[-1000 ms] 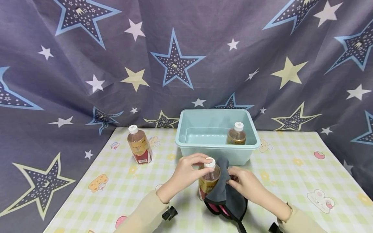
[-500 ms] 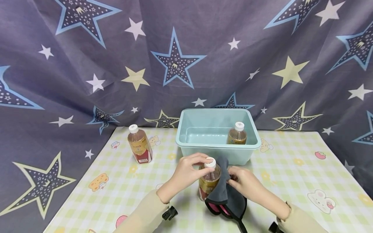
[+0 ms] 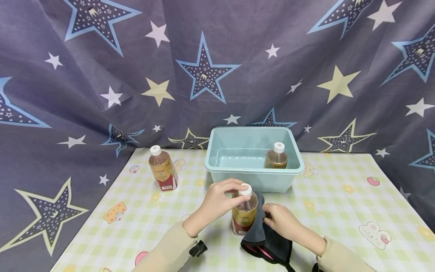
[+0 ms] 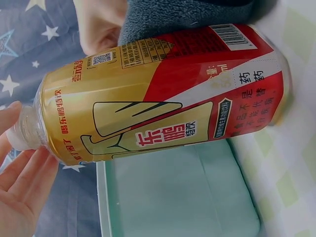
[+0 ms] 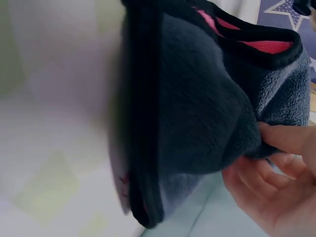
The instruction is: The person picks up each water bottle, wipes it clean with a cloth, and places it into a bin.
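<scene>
In front of the bin stands an upright drink bottle with a white cap and a gold-and-red label. My left hand holds it by the cap, thumb and fingers around the cap and neck in the left wrist view. A dark grey fleece cloth with black edging and a pink inner side lies folded against the bottle's right side. My right hand pinches this cloth between thumb and fingers. In the right wrist view the cloth hangs in folds from the fingers and hides the bottle.
A light blue bin stands behind the hands, with a similar bottle upright at its right side. Another such bottle stands at the back left of the checked tablecloth. A star-patterned curtain hangs behind.
My right hand has moved down the bottle's side towards me with the cloth, uncovering more of the label. The left hand and the bottle have stayed in place.
</scene>
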A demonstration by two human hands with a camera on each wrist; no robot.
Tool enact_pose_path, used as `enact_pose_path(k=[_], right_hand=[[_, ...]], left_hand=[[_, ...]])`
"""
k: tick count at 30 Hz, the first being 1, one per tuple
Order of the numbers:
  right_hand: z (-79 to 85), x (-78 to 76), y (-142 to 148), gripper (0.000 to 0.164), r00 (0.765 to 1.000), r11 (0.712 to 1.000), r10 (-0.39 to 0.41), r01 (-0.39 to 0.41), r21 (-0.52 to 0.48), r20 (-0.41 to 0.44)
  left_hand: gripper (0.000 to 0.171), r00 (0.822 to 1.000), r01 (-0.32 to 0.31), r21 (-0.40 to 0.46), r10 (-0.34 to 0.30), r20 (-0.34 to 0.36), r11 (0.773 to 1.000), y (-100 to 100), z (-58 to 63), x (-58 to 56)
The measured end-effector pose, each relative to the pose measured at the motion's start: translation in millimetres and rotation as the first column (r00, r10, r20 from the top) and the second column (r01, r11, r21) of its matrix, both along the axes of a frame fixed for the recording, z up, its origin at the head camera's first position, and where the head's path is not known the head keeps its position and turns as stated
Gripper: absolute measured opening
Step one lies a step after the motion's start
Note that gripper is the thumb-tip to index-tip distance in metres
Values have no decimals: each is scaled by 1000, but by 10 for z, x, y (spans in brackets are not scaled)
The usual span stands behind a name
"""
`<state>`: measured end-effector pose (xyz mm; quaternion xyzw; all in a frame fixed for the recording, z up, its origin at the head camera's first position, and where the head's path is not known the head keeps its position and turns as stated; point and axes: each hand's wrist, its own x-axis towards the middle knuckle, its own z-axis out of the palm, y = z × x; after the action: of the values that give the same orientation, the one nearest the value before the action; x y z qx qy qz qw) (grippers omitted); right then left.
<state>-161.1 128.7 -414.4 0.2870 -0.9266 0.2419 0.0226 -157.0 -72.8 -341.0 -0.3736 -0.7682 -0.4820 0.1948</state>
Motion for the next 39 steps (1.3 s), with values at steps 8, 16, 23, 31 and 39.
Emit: enact_pose_path(k=[8, 16, 23, 31, 39], right_hand=[[-6, 11, -13, 32, 1000, 1000, -14, 14, -4, 4], [178, 72, 19, 29, 999, 999, -15, 13, -44, -43], [385, 130, 38, 20, 997, 994, -40, 34, -103, -65], [440, 119, 38, 20, 997, 992, -30, 22, -123, -69], [323, 71, 32, 31, 999, 993, -16, 10, -122, -49]], left_hand=[[17, 1000, -4, 2, 4, -7, 1000, 0, -119, -82], [18, 999, 7, 5, -6, -34, 1000, -25, -310, -202], [18, 998, 20, 16, -19, -56, 1000, -29, -303, -204], [18, 998, 17, 18, -16, -55, 1000, -30, -306, -212], [18, 998, 12, 12, -12, -58, 1000, -37, -296, -205]])
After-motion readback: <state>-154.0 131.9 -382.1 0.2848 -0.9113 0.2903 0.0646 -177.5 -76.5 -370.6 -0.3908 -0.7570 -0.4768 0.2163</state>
